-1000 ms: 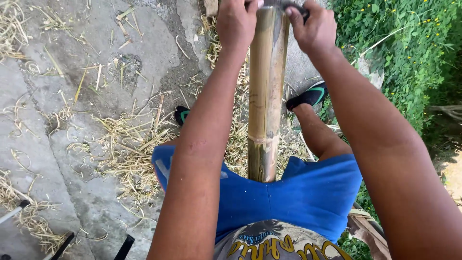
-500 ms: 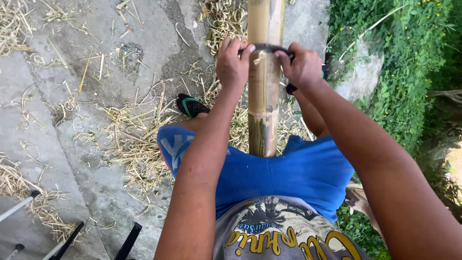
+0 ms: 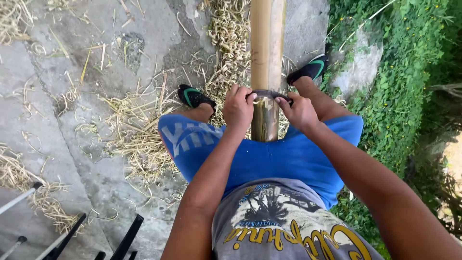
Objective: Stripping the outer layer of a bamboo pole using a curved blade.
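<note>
Ground: cracked grey concrete (image 3: 72, 144), littered with dry straw-coloured shavings (image 3: 130, 144), thickest right around the feet. Green creeping plants (image 3: 409, 72) and a pale rock (image 3: 361, 72) run along the right edge.

Bamboo pole: one long tan pole (image 3: 266, 43) runs straight out from between the person's legs, clamped there by the thighs, which looks like the way it's kept from rolling. The upper stretch is matte and pale; the bit just below the hands is shinier and darker.

Blade: a thin dark curved tool (image 3: 268, 94) lies crosswise over the pole, touching it, one end in each fist. Two-handed grip on a crosswise blade, I'd guess so the pressure lands evenly on both sides.

Left hand: left hand (image 3: 239, 107) curled tight round the blade's left end, knuckles up, just beside the pole.

Right hand: right hand (image 3: 299, 111) same deal on the other end, fingers wrapped closed, thumb near the pole.

Feet: dark slip-on shoes with green trim, one (image 3: 195, 97) left of the pole, one (image 3: 310, 70) right, braced on the concrete.

Clothes: blue shorts (image 3: 269, 159); grey shirt (image 3: 274, 226) with a yellow and blue print.

Labels/signs: no packages or signs about, only the shirt print and pale blocky marks on the left shorts leg.

Bottom left: some black bars (image 3: 125, 238) and pale rods (image 3: 19, 197), can't tell what they belong to.
</note>
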